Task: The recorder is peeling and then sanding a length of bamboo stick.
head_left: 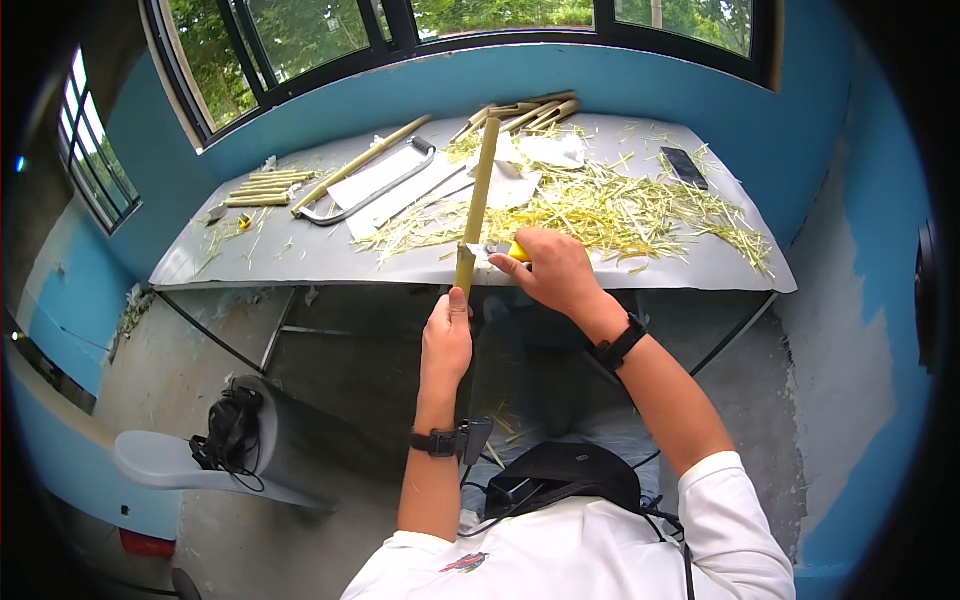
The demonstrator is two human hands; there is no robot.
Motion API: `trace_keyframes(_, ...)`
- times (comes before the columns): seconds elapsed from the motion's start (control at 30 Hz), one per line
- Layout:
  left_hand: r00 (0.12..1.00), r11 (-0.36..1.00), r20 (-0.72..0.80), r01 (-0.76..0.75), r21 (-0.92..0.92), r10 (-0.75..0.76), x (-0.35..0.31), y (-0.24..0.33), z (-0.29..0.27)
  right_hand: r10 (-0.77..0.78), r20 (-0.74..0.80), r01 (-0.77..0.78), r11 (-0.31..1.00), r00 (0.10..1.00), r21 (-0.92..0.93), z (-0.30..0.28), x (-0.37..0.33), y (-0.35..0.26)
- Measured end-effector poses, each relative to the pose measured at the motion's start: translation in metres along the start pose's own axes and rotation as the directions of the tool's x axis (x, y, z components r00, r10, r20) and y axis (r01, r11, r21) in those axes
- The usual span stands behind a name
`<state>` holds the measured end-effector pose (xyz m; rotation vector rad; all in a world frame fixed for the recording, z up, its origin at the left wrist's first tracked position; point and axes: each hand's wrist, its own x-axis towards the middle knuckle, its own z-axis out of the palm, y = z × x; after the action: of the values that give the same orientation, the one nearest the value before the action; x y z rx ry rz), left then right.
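A long bamboo stick (483,185) rises from my left hand (446,340), whose fingers are wrapped round its lower end just off the table's front edge. My right hand (558,272) is closed on a yellow-handled utility knife (519,251). The blade meets the stick a little above my left hand, by a node, though its tip is too small to make out. Beyond my right hand, a heap of thin yellow-green bamboo shavings (620,205) covers much of the grey-topped table (340,258).
A hacksaw (345,213) and a longer bamboo pole (360,165) lie by white paper (375,188). Cut bamboo pieces sit in a left group (265,188) and a back pile (540,112). A black phone (684,168) lies at right. A grey chair (160,450) stands lower left.
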<state>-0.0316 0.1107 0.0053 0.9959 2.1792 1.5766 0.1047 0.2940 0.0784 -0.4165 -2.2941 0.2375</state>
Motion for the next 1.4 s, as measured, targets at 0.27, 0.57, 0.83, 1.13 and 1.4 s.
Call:
trace_keyframes(0.27, 0.992, 0.975, 0.109, 0.092, -0.201, -0.071, 0.012, 0.022, 0.027, -0.056, -0.038, 0.056, 0.998, 0.998, 0.000, -0.007, -0.008, 0.016)
trace_keyframes(0.57, 0.990, 0.973, -0.092, -0.087, 0.213, 0.108, 0.007, 0.035, 0.043, -0.094, 0.005, 0.094, 0.993, 0.996, -0.068, -0.004, -0.014, 0.026)
trace_keyframes(0.83, 0.969, 0.957, -0.154, -0.149, 0.250, 0.191, -0.005, 0.034, 0.043, -0.114, -0.034, 0.108, 0.984, 0.993, -0.141, 0.005, -0.018, 0.025)
trace_keyframes(1.13, 0.986, 0.952, -0.135, -0.050, 0.302, 0.094, -0.044, 0.042, 0.039, -0.009, -0.261, -0.057, 0.968, 0.965, -0.244, 0.012, -0.010, 0.020)
trace_keyframes(1.4, 0.995, 0.977, -0.096, -0.014, 0.211, 0.036, -0.021, 0.038, 0.026, -0.073, -0.143, 0.071, 0.997, 0.987, -0.016, -0.003, -0.015, 0.015)
